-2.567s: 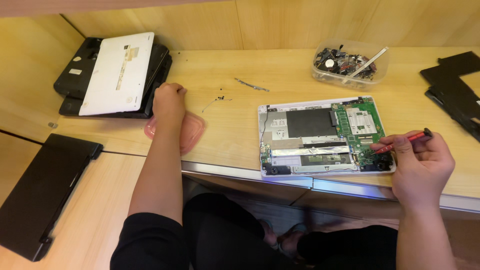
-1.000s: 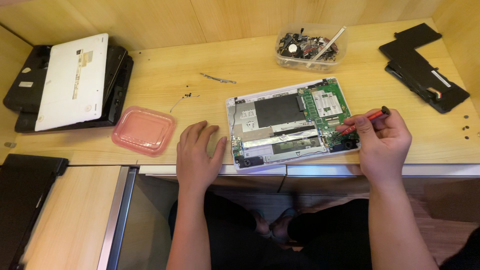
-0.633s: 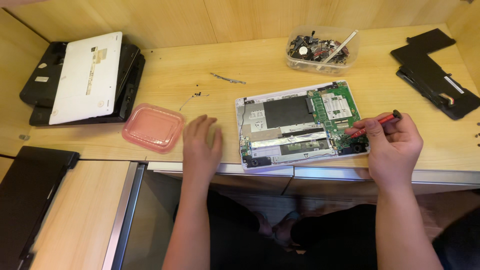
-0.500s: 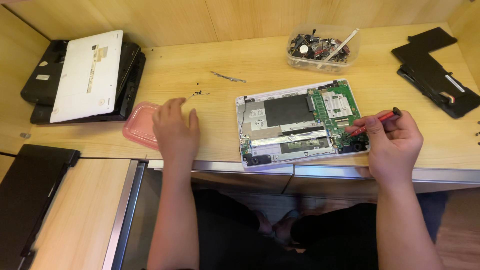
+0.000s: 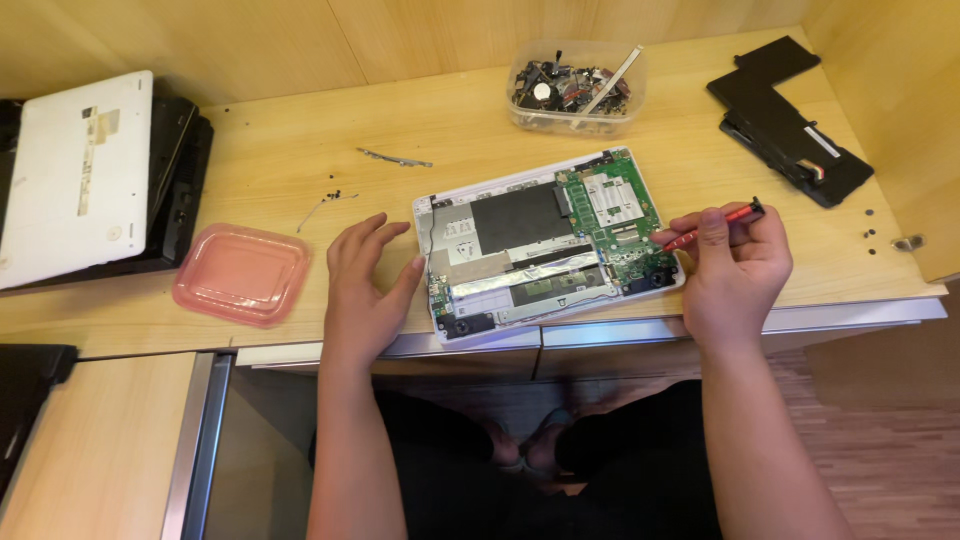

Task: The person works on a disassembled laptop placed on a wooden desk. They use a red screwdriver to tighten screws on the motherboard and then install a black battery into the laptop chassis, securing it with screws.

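Two bare hands work at the near edge of a pale wooden surface (image 5: 480,110). Left hand (image 5: 365,290) lies flat, palm down, fingers spread, holding nothing; its fingertips touch the left edge of an opened laptop (image 5: 545,245). Right hand (image 5: 735,270) has its grip closed round a red screwdriver (image 5: 712,223), thumb and fingers pinching the shaft, tip aimed down-left at the laptop's right side.

Laptop sits between the hands, back cover off, tilted slightly, near side overhanging close to the surface's front edge. Green circuit board (image 5: 615,215) fills its right part; a dark panel and silver foil strips cover the middle and left.

Left of the left hand, just apart: pink plastic lid (image 5: 242,273), lying flat. Beyond it, a stack of laptops (image 5: 95,180) at far left, white one on top of black ones.

Mid-distance: a few small screws (image 5: 335,195) and a thin metal strip (image 5: 395,157) loose on the wood.

Farthest: clear plastic tub (image 5: 575,88) full of small parts, behind the laptop. Black flat cover pieces (image 5: 790,135) at far right.
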